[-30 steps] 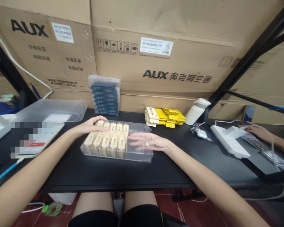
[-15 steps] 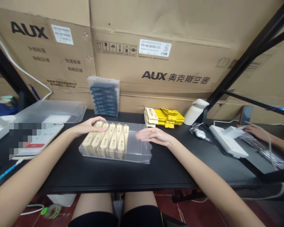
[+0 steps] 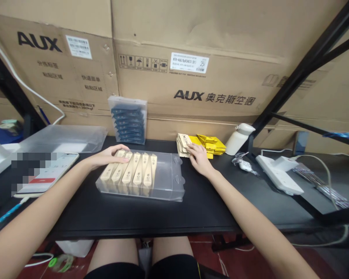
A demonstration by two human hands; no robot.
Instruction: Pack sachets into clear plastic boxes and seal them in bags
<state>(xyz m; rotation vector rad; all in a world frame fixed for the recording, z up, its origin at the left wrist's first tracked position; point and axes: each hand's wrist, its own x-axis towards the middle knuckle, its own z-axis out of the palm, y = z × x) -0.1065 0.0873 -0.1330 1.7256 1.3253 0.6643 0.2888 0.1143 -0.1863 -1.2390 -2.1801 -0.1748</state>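
Observation:
A clear plastic box lies on the black table, with a row of several cream packets filling its left part. My left hand is closed round the far left corner of this box, its thumb over the packets. The flap end on the box's right side stands open. Farther right, my right hand reaches to a small stack of cream packets. Its fingers rest stretched on the stack's right side; whether they grip is unclear. Yellow packets lie directly behind and beside that hand.
A clear box of dark blue packets stands upright against the cardboard. At left lie a phone and a clear plastic sleeve. A white bottle, an earphone case and a power strip are at right.
My right hand has left the box's open end and moved up and right to the cream stack. My left hand stays on the box. Another person's hand at far right is gone from view.

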